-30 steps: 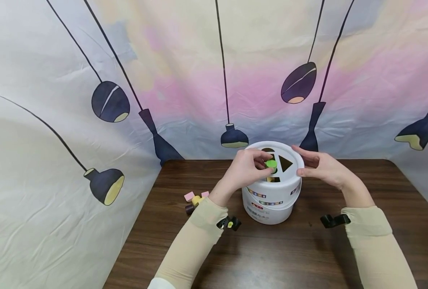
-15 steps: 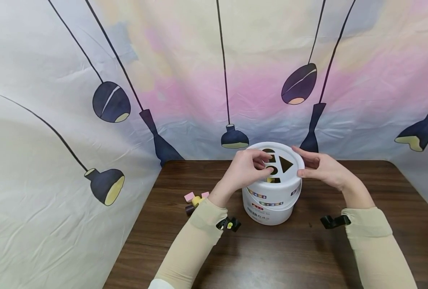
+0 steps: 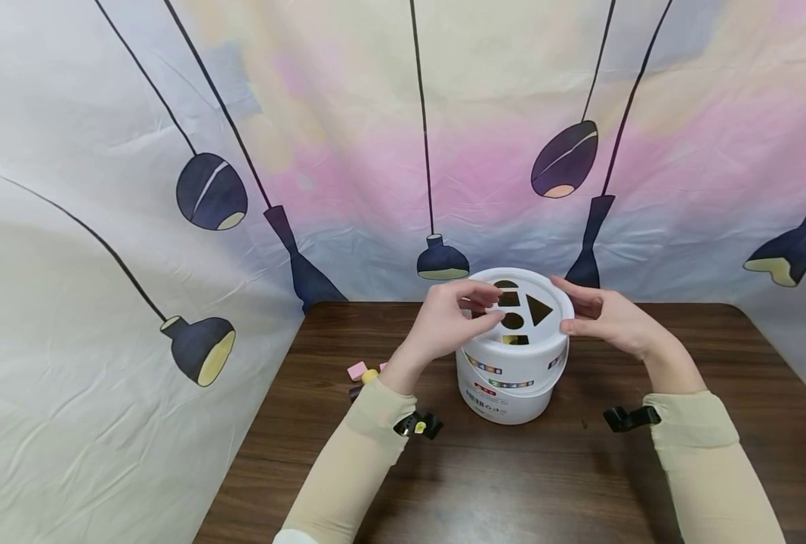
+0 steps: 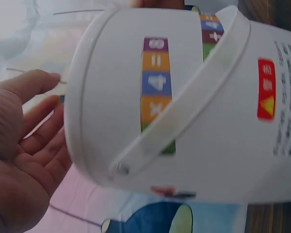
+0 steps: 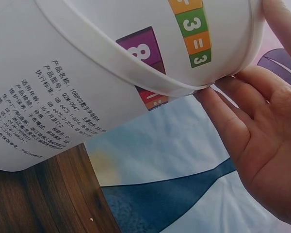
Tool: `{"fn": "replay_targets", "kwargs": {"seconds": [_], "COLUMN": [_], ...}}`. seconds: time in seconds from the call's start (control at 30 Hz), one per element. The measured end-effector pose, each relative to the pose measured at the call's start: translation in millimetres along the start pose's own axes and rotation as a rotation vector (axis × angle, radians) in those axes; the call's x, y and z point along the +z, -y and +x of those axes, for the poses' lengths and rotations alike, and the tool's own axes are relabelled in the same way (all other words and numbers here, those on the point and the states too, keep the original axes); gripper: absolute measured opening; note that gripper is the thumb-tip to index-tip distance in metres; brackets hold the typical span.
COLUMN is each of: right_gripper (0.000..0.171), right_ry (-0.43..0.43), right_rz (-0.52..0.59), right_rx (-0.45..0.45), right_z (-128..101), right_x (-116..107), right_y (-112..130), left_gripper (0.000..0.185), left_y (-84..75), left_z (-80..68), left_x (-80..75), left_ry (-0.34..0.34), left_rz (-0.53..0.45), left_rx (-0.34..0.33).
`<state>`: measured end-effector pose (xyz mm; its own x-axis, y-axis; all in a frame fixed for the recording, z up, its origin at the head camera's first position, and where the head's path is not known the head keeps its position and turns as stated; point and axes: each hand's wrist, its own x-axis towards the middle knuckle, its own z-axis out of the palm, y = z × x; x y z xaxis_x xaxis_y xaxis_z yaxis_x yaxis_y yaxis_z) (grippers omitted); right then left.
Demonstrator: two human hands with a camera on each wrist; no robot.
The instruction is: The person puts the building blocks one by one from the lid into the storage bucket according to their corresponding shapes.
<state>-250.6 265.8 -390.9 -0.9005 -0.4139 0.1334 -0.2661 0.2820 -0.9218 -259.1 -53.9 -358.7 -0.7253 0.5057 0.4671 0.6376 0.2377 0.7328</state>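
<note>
While the right hand (image 3: 603,316) pinches the lid rim of the white bucket (image 3: 511,378) at mid-table, the left hand (image 3: 446,321) hovers spread and empty beside it; a careless brush could tip it; the loose blocks (image 3: 365,372) might scatter.
</note>
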Motion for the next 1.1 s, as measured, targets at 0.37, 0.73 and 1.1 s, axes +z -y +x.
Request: {"fn": "replay_targets", "kwargs": {"seconds": [0.37, 0.73, 1.1], "right_gripper": [0.083, 0.083, 0.082], "right_ry": [0.003, 0.004, 0.003], "right_rz": [0.014, 0.023, -0.002], "right_rx": [-0.004, -0.014, -0.020], "right_z": [-1.0, -1.6, -0.7], "right_x": [0.3, 0.9, 0.1], "right_y": [-3.2, -2.4, -2.6], "left_gripper": [0.022, 0.019, 0.028], "left_y": [37.6, 97.8, 123.6], "left_z": [-56.6, -137.2, -184.2], "left_x": [-53.2, -94.5, -120.3], "left_ry": [-0.230, -0.143, 0.006], "left_rz": [0.032, 0.205, 0.211], "left_rx": [-0.036, -0.315, -0.488]}}
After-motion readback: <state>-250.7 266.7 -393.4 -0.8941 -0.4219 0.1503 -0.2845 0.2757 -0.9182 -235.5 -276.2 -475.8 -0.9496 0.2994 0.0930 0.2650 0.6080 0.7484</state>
